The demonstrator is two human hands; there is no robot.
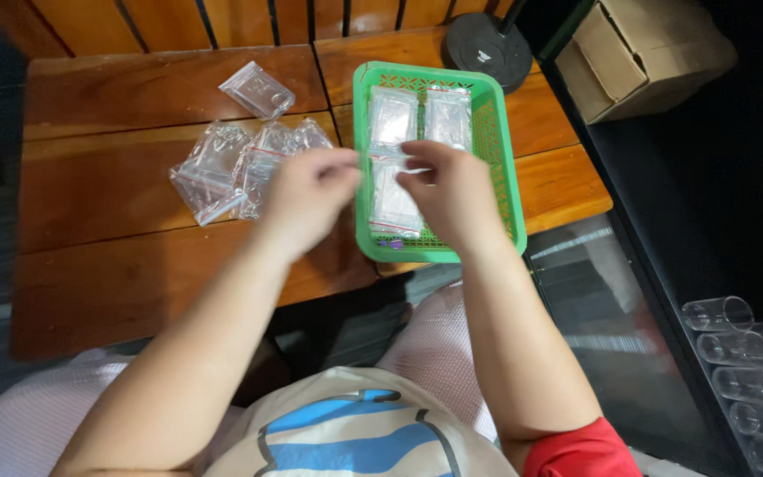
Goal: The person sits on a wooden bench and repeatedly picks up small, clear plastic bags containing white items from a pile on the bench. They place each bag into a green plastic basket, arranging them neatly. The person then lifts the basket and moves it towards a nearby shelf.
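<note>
— Hands first: where are they, relative to the green basket (505,150)?

— Left hand (311,196) hovers just off the basket's left wall; right hand (452,193) hangs over its near half. Both pinch the same small clear zip bag (392,157), held flat between them above the basket.

— So each grip is clenched on it?

— Yes, fingertips of both hands are closed on the bag's top edge, one at each end.

— What lies inside the basket?

— Two filled clear bags (421,115) side by side at its far end, and another one (392,205) nearer, partly under the hands.

— And outside it?

— Left of the basket, a loose pile of clear zip bags (231,168) on the wooden worktop (117,194), with a single clear packet (258,88) beyond them. A round black base (487,49) stands just behind the basket, a cardboard box (646,49) further right of it. Clear plastic tubes (744,353) sit low, well apart to the basket's right.
</note>
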